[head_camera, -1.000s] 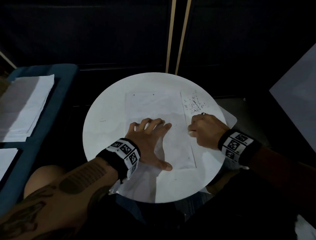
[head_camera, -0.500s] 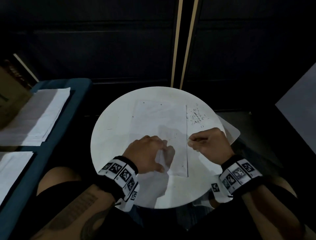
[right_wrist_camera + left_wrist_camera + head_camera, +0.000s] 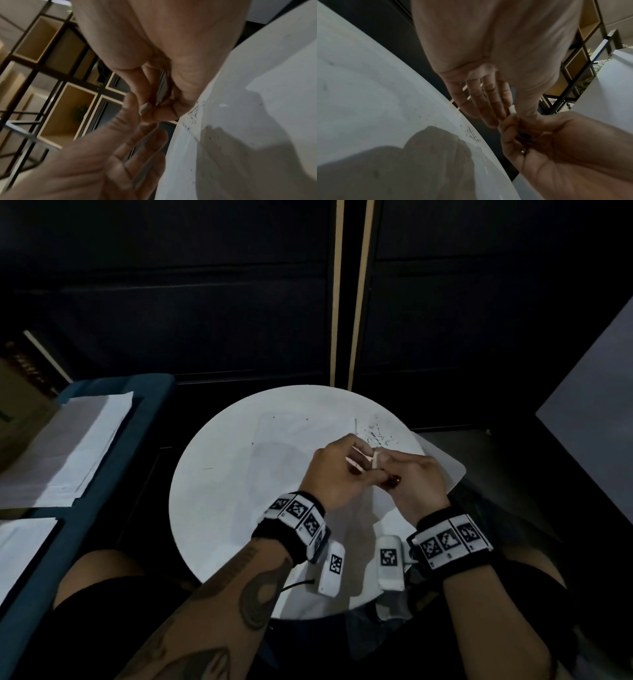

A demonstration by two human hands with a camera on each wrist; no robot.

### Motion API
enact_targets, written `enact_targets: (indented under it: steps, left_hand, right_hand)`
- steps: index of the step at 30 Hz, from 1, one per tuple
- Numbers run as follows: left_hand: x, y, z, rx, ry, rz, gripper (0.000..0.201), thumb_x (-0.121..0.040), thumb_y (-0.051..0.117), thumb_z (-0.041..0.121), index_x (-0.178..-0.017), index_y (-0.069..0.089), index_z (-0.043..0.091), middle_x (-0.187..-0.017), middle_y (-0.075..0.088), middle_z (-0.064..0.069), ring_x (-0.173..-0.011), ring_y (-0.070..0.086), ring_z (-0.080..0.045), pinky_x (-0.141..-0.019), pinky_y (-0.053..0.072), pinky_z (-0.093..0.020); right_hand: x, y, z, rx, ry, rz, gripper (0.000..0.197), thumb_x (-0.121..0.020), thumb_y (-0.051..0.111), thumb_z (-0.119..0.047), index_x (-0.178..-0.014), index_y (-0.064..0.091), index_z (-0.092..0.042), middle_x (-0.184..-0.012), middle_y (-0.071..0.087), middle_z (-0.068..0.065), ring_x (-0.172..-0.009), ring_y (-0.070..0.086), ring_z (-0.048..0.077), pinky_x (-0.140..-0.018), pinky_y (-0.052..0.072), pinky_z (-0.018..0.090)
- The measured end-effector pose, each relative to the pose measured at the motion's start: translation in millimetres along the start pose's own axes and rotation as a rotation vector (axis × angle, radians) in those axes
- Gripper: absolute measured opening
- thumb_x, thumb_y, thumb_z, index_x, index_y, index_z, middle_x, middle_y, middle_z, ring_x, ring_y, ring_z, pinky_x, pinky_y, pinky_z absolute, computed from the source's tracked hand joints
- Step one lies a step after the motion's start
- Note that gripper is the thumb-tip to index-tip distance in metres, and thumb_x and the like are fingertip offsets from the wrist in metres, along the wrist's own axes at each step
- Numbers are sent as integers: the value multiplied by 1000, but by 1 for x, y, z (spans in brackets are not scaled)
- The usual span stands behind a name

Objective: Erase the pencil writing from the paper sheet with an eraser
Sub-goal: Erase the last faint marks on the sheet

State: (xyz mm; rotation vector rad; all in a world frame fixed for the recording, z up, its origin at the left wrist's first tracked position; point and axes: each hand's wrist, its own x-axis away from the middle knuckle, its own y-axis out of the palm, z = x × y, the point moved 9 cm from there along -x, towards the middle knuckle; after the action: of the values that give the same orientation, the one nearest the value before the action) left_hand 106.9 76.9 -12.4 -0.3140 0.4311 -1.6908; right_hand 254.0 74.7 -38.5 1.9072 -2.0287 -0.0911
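Observation:
The paper sheet (image 3: 291, 436) lies flat on the round white table (image 3: 222, 508), and its writing is too faint to make out. Dark eraser crumbs (image 3: 376, 433) are scattered by the sheet's far right edge. Both hands are raised above the table and meet over its right half. My right hand (image 3: 404, 474) pinches a small white eraser (image 3: 376, 461), whose tip (image 3: 512, 109) sticks out of the curled fingers. My left hand (image 3: 339, 470) is held beside it with straight fingers (image 3: 481, 102). Its thumb and forefinger flank the eraser's tip (image 3: 145, 107).
A blue bench at the left carries stacks of paper (image 3: 68, 446) and a cardboard box (image 3: 20, 419). Another sheet (image 3: 445, 470) juts past the table's right rim. A grey panel (image 3: 599, 422) stands at the right. Open shelving (image 3: 51, 94) shows behind the hands.
The left hand, flat on the sheet a second ago, has lifted off. Both hands rose and came together above the table around the eraser. The view tilted.

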Motion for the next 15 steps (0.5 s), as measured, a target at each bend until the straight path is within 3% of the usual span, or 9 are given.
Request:
enact_targets:
  steps: [2, 4, 5, 8, 9, 13, 15]
  left_hand:
    - [-7, 6, 5, 56, 11, 8, 39, -70, 98, 21, -95, 68, 21, -86, 73, 4, -72, 70, -17, -71, 61, -34]
    - [-16, 10, 7, 115, 5, -3, 43, -62, 103, 19, -91, 71, 16, -84, 75, -2, -68, 69, -16, -73, 61, -37]
    - [-20, 12, 6, 145, -5, -18, 43, -60, 103, 18, -89, 72, 14, -82, 75, -5, -68, 68, -14, -74, 61, -38]
    - [-31, 16, 2, 187, -43, -67, 40, -61, 102, 15, -90, 76, 11, -76, 76, -10, -70, 71, -20, -82, 61, -46]
    - [-34, 17, 0, 189, -58, -83, 40, -61, 102, 15, -91, 77, 10, -75, 76, -11, -70, 72, -22, -84, 61, -47]
    - [-44, 17, 5, 217, -52, -145, 37, -56, 97, 22, -83, 79, 4, -77, 76, -19, -69, 72, -28, -82, 62, -50]
    - [-48, 18, 7, 221, -42, -179, 22, -65, 94, 17, -78, 79, 6, -78, 78, -14, -69, 72, -22, -78, 64, -43]
  right_hand:
    - [-5, -6, 5, -111, 55, -6, 21, -98, 54, 5, -106, 68, 19, -95, 70, 29, -86, 70, 31, -78, 61, 36]
    - [-10, -13, 10, -165, 107, -30, 26, -97, 57, 1, -113, 68, 18, -113, 64, 41, -97, 64, 37, -96, 56, 46]
    - [-12, -16, 12, -192, 130, -40, 27, -97, 56, 0, -114, 67, 18, -118, 63, 41, -97, 64, 37, -97, 54, 46]
    - [-12, -23, 13, -245, 179, -38, 25, -98, 51, 5, -113, 64, 21, -109, 66, 29, -70, 63, 20, -66, 51, 27]
    - [-12, -23, 13, -247, 185, -49, 24, -98, 50, 6, -112, 63, 21, -109, 66, 29, -68, 61, 18, -61, 49, 24]
    - [-13, -22, 11, -227, 187, -88, 27, -97, 50, 8, -116, 62, 22, -103, 67, 27, -74, 58, 22, -58, 48, 23]
    - [-14, -22, 11, -198, 185, -105, 29, -97, 48, 10, -120, 60, 22, -92, 70, 20, -69, 58, 19, -59, 47, 24]
